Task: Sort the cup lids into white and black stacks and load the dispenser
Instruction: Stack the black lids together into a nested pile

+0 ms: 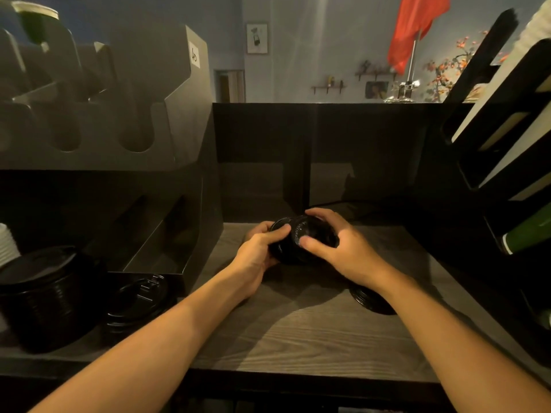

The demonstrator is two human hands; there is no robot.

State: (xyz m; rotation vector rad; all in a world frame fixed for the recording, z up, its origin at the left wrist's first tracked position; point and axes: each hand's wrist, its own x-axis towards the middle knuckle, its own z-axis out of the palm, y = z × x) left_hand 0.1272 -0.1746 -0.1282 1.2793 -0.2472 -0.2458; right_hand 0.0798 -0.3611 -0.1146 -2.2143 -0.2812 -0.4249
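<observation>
**Both hands on black lids, mid-counter**

Held lids (301, 238): a small black bunch, tipped so one face looks toward the camera. It sits low over the counter (298, 332), near the dark back panel. I cannot tell whether it touches the wood.

Left hand (258, 250): fingers curled round the bunch's left side, thumb laid across the upper rim. Grasping.

Right hand (343, 248): fingers hooked over the far top edge, thumb pressed on the near face. Grasping too.

Other black lids:
- Tall stack (44, 302) stands at the counter's left end, upright.
- Low stack (140, 296) is just beside it on the right, in front of the dispenser's lower tray, with its top lids slightly askew.
- Stray lid (374, 304) lies flat on the wood, partly hidden under the right forearm.

White stack (6, 242): only a ribbed sliver shows at the far left edge, behind the tall stack.

Dispenser (119, 99): grey, back left, with several upright slots ending in rounded cut-outs. No lids show in the slots I can see. A white label (194, 56) is stuck on its right wall, and a green-and-white cup (35, 19) pokes out at the top left.

Right side: a dark slanted rack (465, 138) holds sleeves of pale and green cups.

Beyond the panel: a blue wall and a red cloth (417, 28) on a pole.
</observation>
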